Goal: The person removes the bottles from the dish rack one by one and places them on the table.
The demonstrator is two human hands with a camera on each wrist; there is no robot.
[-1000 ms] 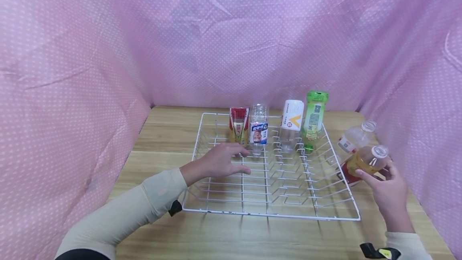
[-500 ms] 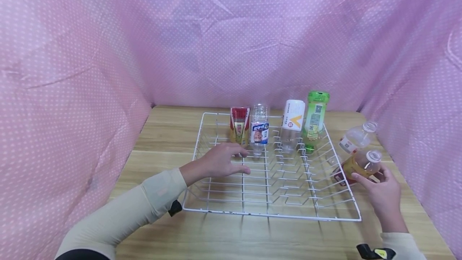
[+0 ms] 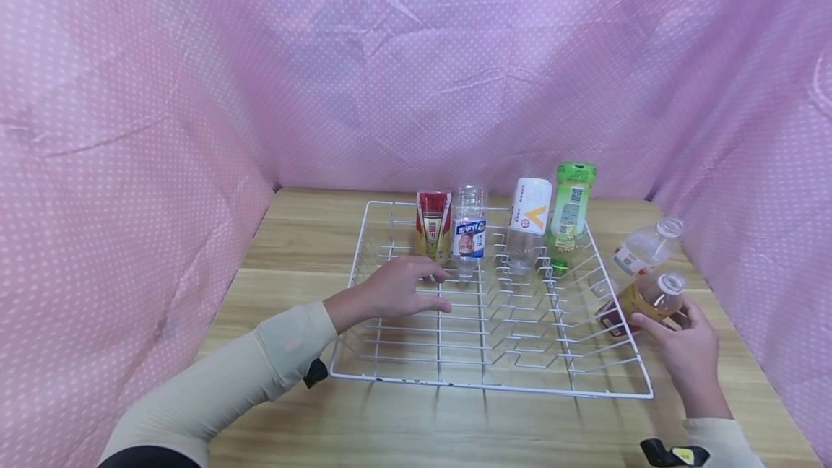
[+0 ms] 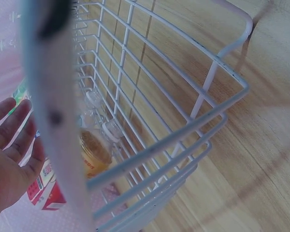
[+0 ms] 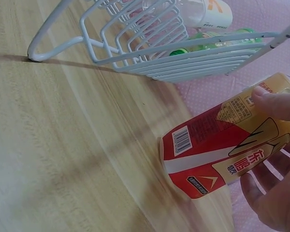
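At the right of the head view, my right hand (image 3: 690,352) holds a red-and-yellow drink bottle (image 3: 640,303) with an open clear neck. The thumb presses one side of its label and the fingers curl at the other; in the right wrist view the bottle's (image 5: 227,140) red base meets the table. My left hand (image 3: 404,287) hovers above the left part of a white wire rack (image 3: 481,386), fingers loose and holding nothing. Inside the rack, bottles stand bottom-up along the back: red-and-gold (image 3: 433,224), clear with blue label (image 3: 469,233), white-labelled (image 3: 531,217), green (image 3: 570,211).
Behind the held bottle, on the table right of the rack, stands a clear bottle (image 3: 650,245) with a white label. A wooden table (image 3: 273,251) carries everything. Pink dotted cloth (image 3: 403,78) encloses the back and both sides.
My right hand has moved slightly left and down with the red-and-yellow drink bottle, which now stands closer to the rack's side. My left hand has kept its place.
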